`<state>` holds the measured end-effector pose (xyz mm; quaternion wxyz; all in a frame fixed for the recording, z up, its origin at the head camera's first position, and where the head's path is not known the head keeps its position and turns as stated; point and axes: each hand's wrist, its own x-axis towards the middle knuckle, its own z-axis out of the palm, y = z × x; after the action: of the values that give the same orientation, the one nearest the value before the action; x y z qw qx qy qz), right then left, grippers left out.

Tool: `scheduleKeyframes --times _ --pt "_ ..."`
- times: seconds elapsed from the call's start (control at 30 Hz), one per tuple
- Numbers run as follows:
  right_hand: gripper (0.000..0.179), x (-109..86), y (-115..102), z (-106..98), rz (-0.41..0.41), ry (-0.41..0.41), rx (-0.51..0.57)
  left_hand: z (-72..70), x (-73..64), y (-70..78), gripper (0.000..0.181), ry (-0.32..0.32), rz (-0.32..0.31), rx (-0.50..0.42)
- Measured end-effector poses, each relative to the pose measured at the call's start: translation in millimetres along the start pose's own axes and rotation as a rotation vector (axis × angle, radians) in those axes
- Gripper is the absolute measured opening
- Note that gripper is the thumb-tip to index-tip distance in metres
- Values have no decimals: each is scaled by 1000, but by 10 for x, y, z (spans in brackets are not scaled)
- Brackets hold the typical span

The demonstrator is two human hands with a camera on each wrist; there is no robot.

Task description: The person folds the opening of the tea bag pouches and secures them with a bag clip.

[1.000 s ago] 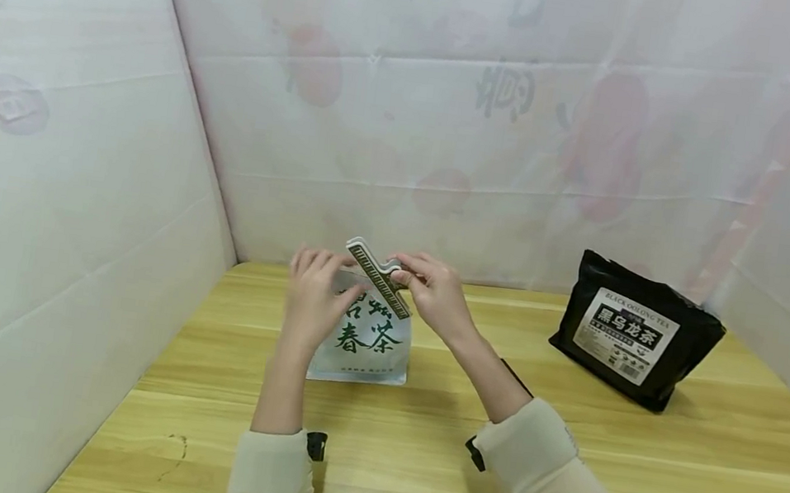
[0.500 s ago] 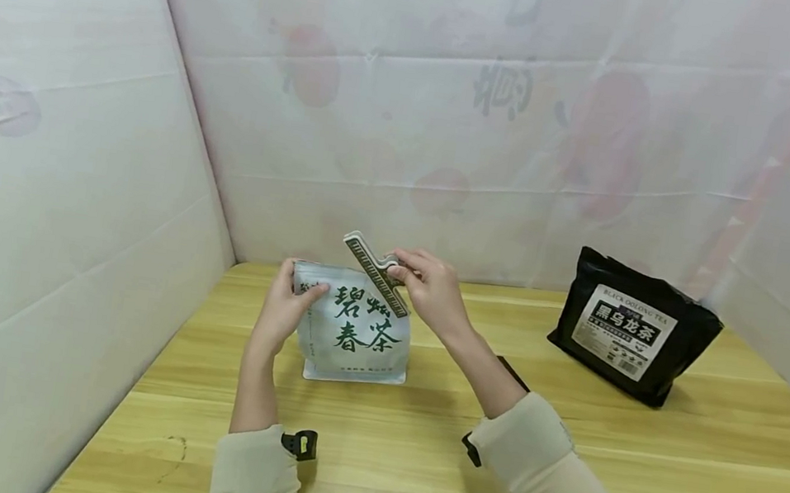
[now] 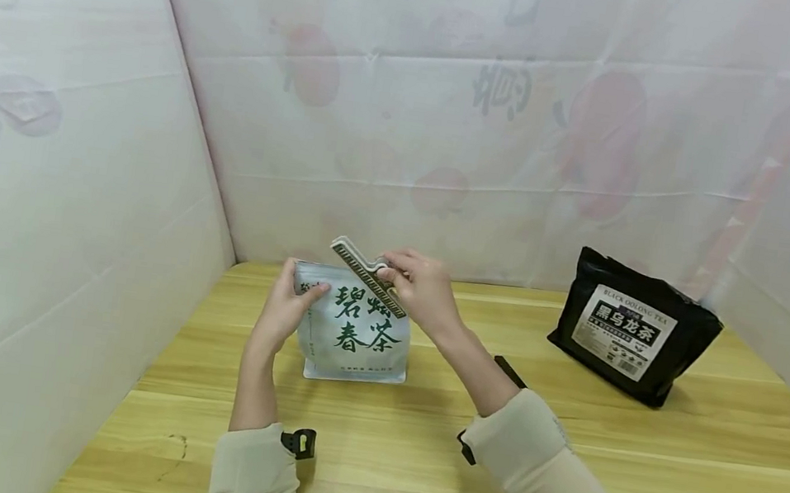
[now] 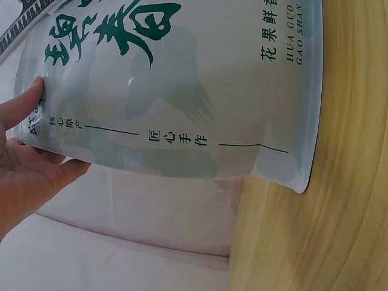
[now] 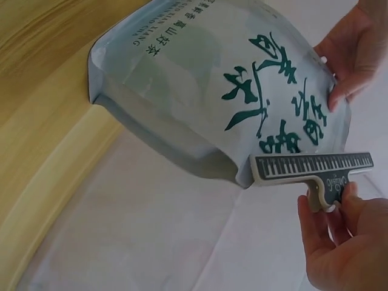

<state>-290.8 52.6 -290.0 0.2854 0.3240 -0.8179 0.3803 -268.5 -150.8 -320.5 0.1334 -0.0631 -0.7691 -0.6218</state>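
A pale tea pouch with large green characters stands upright on the table. My left hand grips its upper left edge, thumb on the front face and fingers behind, as the left wrist view shows. My right hand pinches the handle of a wide clip with a piano-key pattern. In the head view the clip slants down to the right across the pouch's upper right corner. The right wrist view shows the clip's long edge overlapping that corner; whether its jaws bite on the pouch I cannot tell.
A black pouch of oolong tea with a white label stands at the right on the wooden table. Printed cloth walls enclose the table at the back and both sides.
My left hand has moved left from the pouch's top middle to its upper left edge and taken hold there. The right hand has shifted the clip slightly left and tilted it.
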Motion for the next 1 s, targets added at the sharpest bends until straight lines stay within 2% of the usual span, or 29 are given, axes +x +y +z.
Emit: scheduleKeyframes --times 0.1,0.17,0.4,0.6,0.73,0.87,1.0 --pt "25 13 -36 29 -65 -10 -58 -2 -4 4 36 -4 4 5" --pt "25 19 -55 35 -76 -23 -79 -5 -8 9 36 -8 6 9" --pt "28 27 -62 34 28 -98 -30 -35 -27 11 38 -23 -4 8" --pt "36 14 -1 -18 174 -207 95 -85 -43 -20 43 -58 13 -21" --pt "44 -61 98 -88 293 -293 156 -140 -57 -69 47 -123 -1 11" --pt "56 -201 190 -118 427 -432 165 -191 -91 -131 51 -238 -67 70" --pt "64 -348 256 -54 553 -554 236 -205 -130 -190 55 -344 -165 95"
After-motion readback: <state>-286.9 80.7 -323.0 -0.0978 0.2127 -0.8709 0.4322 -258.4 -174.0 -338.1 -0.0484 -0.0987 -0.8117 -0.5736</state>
